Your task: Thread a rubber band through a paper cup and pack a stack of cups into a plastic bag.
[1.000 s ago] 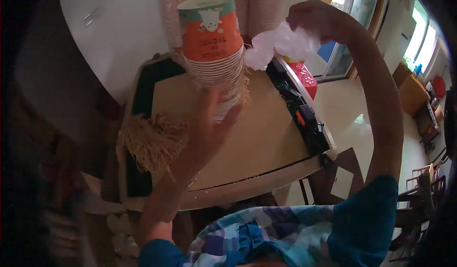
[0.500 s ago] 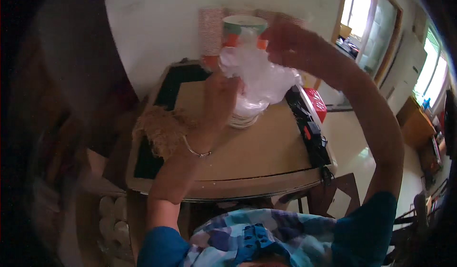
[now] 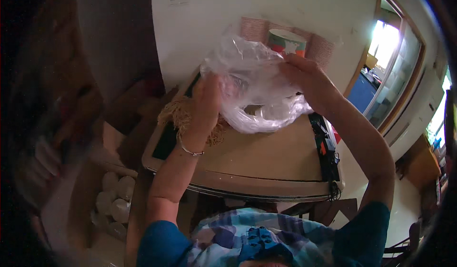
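A crumpled clear plastic bag (image 3: 252, 76) is spread between my two hands above the table. My left hand (image 3: 208, 95) is closed on the bag's left side, its fingertips partly hidden by the film. On the other side my right hand (image 3: 307, 79) grips the bag near its upper right edge, with the thumb and fingers together. Just behind the bag stands a printed paper cup (image 3: 287, 42) in green, white and orange, its lower part hidden. A tangle of tan shredded strands (image 3: 183, 112) lies by my left forearm.
Stacked cups (image 3: 253, 30) in tall columns line the wall behind. Black cables and a plug strip (image 3: 326, 145) run along the table's (image 3: 257, 160) right edge. An open carton (image 3: 102, 238) of white rounded items stands at lower left. A doorway (image 3: 381, 62) opens at right.
The bag has moved up and left of the printed cup and is spread wider. The stacked cups seen below it are now hidden. My right hand has come lower.
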### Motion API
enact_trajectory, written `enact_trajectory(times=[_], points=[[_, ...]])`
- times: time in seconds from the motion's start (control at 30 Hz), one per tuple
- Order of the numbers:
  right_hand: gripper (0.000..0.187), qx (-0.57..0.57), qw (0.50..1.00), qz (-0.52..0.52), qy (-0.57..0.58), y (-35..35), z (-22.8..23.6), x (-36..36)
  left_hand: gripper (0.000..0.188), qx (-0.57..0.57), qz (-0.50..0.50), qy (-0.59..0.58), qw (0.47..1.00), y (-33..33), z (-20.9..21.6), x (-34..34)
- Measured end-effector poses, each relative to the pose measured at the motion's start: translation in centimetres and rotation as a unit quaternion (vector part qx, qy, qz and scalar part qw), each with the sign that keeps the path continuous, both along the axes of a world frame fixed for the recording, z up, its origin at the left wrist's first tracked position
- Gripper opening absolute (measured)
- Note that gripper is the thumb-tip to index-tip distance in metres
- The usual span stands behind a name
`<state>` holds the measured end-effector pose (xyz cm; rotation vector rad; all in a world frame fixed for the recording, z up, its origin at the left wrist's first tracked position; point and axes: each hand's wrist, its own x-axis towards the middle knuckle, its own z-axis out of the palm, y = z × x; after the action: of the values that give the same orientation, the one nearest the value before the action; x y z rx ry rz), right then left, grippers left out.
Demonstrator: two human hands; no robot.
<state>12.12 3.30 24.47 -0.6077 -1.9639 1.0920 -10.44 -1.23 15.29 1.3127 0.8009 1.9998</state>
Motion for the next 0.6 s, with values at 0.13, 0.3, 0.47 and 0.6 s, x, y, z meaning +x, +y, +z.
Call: enact_trajectory(times=[0.13,0.3,0.47,0.6], points=[[0.016,0.027,0.996,-0.013,0.079,0.0,-0.5,-0.7,0.020,0.032,0.073,-0.043,0.996,-0.3,-0.1,-3.1],[0.018,0.024,0.995,-0.073,0.055,-1.2,1.5,-1.9,0.024,0.085,0.145,0.048,0.985,-2.9,0.8,-6.8],[0.021,0.183,0.977,-0.092,0.062,0.1,4.2,-2.5,0.029,0.108,-0.015,-0.038,0.993,-4.3,2.3,-8.5],[0.021,0.221,0.973,-0.051,0.051,-1.4,9.1,-3.0,0.060,0.070,-0.046,0.020,0.996,-2.6,1.6,-5.1]])
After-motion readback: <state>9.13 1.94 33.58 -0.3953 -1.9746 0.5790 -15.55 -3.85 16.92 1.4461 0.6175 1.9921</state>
